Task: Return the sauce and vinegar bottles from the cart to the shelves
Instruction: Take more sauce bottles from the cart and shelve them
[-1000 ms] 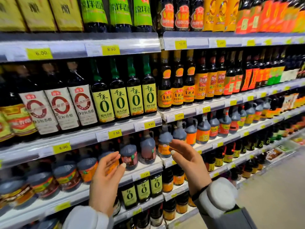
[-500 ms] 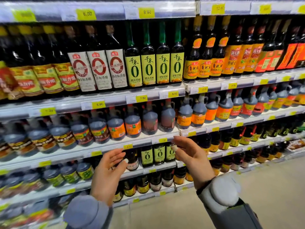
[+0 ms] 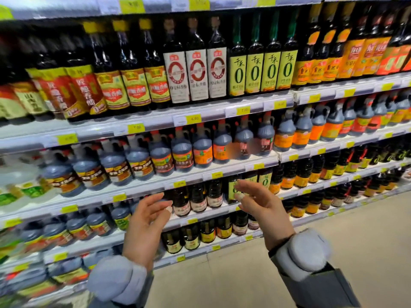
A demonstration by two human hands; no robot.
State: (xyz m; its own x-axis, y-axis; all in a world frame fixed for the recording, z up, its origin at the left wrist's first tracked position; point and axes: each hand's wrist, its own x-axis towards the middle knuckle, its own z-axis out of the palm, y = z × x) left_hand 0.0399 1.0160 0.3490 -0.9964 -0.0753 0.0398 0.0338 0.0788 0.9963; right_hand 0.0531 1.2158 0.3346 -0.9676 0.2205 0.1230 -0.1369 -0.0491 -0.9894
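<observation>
- Now holding the left hand (image 3: 146, 221) up in front of the shelves (image 3: 155, 127), palm turned inward, fingers relaxed and slightly spread, gripping nothing.
- Holding the right hand (image 3: 262, 210) up beside it at about the same height, palm facing the left one, fingers loosely curved and apart, likewise gripping nothing.
- Leaving a clear gap between the two hands, with neither one touching a bottle.
- Wearing pale fluffy cuffs (image 3: 304, 247) at both wrists, with darker grey sleeves (image 3: 322, 285) below them.
- Facing the sauce and vinegar bottles (image 3: 133, 85), all standing upright in tight rows on the shelves, none in either hand.
- Looking at tall dark bottles on the upper level: white-label bottles (image 3: 196, 74) with a red ring in the middle, green-label bottles (image 3: 262, 72) marked with a large zero just to their right, yellow-and-red labels to the left.
- Seeing squat handled jugs (image 3: 202, 147) with orange and brown labels filling the level below.
- Framing, behind and between the hands, small dark bottles (image 3: 198, 200) on a lower level, the right hand overlapping green-labelled ones there.
- Noting yellow price tags (image 3: 193, 118) along each shelf edge, most blurred, their figures hard to read.
- Standing on a pale floor (image 3: 344, 230) running along the foot of the shelves at the right.
</observation>
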